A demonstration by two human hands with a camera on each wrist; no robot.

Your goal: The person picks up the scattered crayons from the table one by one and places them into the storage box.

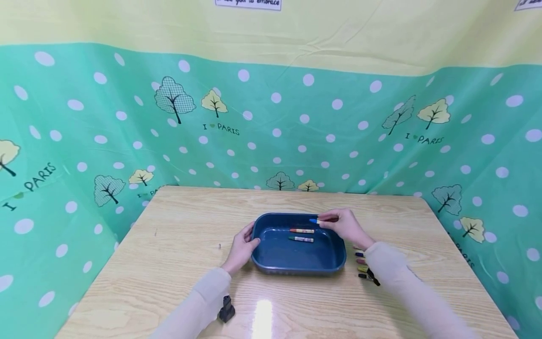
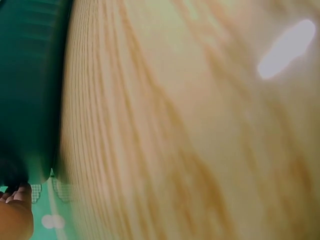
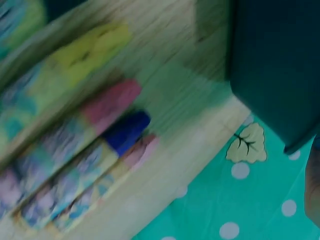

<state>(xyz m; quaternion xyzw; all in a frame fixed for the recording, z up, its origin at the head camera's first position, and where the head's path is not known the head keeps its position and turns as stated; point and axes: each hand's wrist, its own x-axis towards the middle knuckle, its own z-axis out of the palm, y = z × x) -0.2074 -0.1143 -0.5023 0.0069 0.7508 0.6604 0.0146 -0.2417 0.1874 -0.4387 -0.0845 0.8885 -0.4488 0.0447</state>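
A dark blue rectangular tray stands on the table. My left hand grips its left rim, thumb on the inner side. Over the tray's far right part, my right hand pinches a blue crayon between thumb and fingers, its blue tip pointing left. Inside the tray lie an orange-red crayon and a green crayon, side by side. Right of the tray, partly under the right forearm, several crayons lie in a row, among them a yellow crayon, a pink crayon and a dark blue crayon.
The wooden table carries everything. A small black device shows beside the left sleeve. Behind the table and at its sides hangs a green polka-dot cloth with printed trees.
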